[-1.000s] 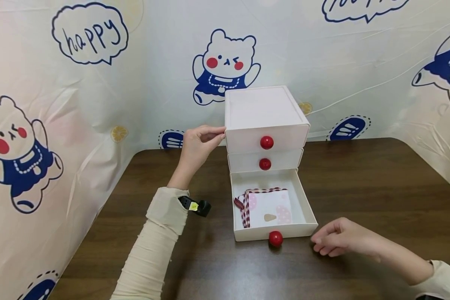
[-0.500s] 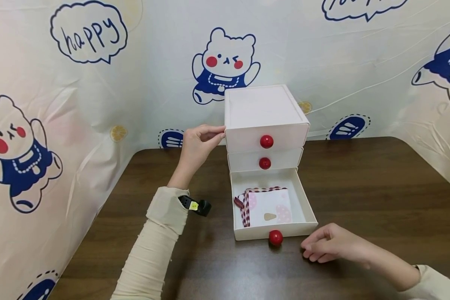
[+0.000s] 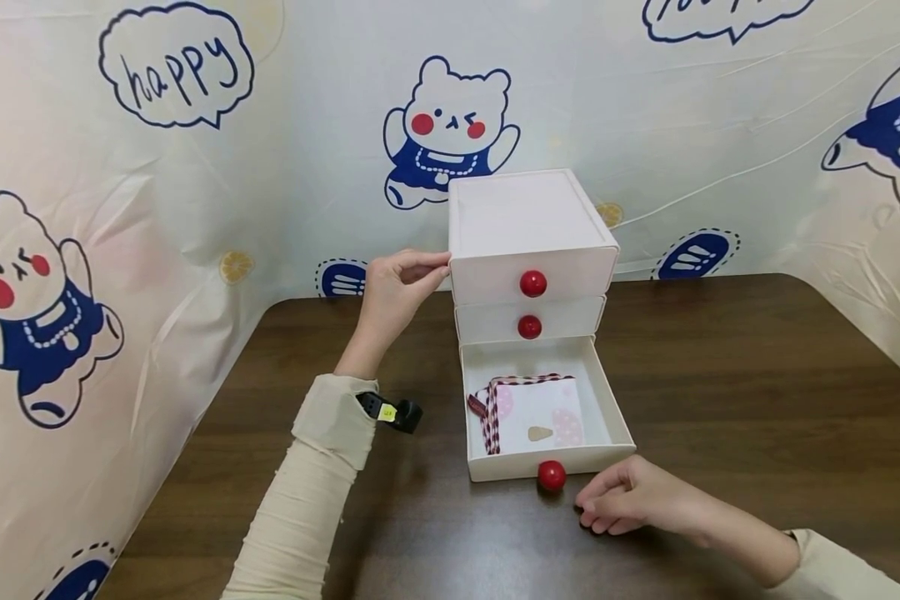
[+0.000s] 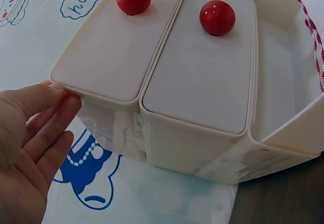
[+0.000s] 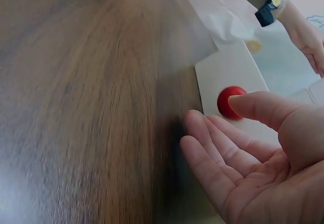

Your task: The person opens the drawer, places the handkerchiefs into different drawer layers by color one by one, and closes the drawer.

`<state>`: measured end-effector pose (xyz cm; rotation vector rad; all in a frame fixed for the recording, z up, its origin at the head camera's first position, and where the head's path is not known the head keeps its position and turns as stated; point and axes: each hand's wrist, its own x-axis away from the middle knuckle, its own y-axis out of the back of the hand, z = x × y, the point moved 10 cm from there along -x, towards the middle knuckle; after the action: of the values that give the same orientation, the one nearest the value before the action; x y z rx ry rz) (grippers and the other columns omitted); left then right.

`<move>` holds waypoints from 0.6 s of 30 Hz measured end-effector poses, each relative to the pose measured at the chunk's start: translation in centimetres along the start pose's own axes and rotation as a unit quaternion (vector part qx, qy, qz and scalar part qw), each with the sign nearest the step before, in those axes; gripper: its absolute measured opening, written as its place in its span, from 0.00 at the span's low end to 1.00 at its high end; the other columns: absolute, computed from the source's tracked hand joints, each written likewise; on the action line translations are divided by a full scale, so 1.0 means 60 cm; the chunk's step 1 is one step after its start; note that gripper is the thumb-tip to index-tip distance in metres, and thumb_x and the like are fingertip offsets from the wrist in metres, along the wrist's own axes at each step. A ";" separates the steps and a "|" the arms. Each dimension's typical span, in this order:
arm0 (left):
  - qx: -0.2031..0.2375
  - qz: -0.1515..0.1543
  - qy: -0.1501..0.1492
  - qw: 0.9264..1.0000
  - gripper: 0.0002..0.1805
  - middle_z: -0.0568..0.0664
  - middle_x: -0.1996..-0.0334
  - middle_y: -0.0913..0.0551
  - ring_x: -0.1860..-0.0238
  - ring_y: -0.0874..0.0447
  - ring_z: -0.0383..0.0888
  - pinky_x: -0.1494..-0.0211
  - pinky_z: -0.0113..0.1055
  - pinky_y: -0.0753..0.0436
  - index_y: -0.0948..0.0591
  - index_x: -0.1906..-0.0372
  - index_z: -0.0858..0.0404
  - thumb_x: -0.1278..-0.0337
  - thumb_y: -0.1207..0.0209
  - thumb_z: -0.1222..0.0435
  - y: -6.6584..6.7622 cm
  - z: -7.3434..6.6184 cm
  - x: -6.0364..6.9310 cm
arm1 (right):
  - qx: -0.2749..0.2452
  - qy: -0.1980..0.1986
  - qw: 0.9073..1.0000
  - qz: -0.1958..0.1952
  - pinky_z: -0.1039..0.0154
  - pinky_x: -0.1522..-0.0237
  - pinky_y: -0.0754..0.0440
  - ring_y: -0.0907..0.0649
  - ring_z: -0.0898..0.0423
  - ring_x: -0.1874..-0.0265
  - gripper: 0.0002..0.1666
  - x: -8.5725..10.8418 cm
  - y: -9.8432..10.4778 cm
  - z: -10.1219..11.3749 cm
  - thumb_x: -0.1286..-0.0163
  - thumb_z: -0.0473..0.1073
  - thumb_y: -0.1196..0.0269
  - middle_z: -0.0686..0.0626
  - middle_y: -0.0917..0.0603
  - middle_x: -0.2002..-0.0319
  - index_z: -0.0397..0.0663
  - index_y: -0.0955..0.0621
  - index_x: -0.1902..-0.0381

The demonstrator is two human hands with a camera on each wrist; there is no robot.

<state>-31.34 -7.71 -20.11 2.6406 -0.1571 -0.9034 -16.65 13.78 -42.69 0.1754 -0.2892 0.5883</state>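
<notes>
A white drawer unit (image 3: pixel 528 212) with red knobs stands on the table. My left hand (image 3: pixel 397 292) holds its upper left front corner, thumb and fingertips at the edge, also clear in the left wrist view. The bottom drawer (image 3: pixel 611 458) is pulled out. Inside lies a folded cloth (image 3: pixel 540 412), white with pink spots and a dark red checked border. Close to the right of the bottom knob (image 3: pixel 551 476), just above the table, my right hand (image 3: pixel 648 500) has loosely bent fingers and nothing in them. The right wrist view shows its thumb overlapping the knob (image 5: pixel 230 102), but contact is unclear.
The brown wooden table (image 3: pixel 735 375) extends on both sides of the unit. Behind it hangs a pale sheet (image 3: pixel 330 150) printed with cartoon bears. A black wrist device (image 3: pixel 390 412) projects from the left cuff.
My right hand has moved leftward and slightly toward me, from the drawer's right front corner to near the bottom knob. My left hand and the drawers have stayed put.
</notes>
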 end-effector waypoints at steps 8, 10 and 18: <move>0.008 -0.001 -0.003 1.000 0.11 0.63 0.64 0.19 0.63 0.18 0.53 0.59 0.29 0.19 0.19 0.58 0.75 0.49 0.40 0.77 0.001 0.001 0.000 | 0.003 0.001 1.000 -0.003 0.59 0.65 0.17 0.18 0.53 0.69 0.14 -0.014 -0.014 0.005 0.37 0.38 0.41 0.42 0.16 0.68 0.29 0.19 0.60; 0.009 0.000 -0.003 1.000 0.11 0.63 0.64 0.19 0.63 0.18 0.53 0.59 0.29 0.19 0.19 0.58 0.75 0.49 0.40 0.77 0.001 0.000 0.001 | 0.004 0.003 1.000 -0.004 0.59 0.65 0.17 0.17 0.52 0.69 0.14 -0.017 -0.017 0.006 0.37 0.38 0.41 0.42 0.16 0.67 0.29 0.19 0.60; 0.017 0.002 0.002 1.000 0.11 0.63 0.64 0.19 0.62 0.18 0.53 0.58 0.30 0.19 0.19 0.58 0.75 0.49 0.40 0.77 0.001 0.002 0.000 | -0.002 0.009 1.000 -0.005 0.58 0.65 0.17 0.17 0.53 0.71 0.15 -0.030 -0.029 0.013 0.37 0.41 0.39 0.42 0.16 0.70 0.28 0.19 0.64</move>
<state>-31.42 -7.81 -20.20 2.6709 -0.1779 -0.9030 -17.25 11.20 -42.68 0.1683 -0.2721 0.5782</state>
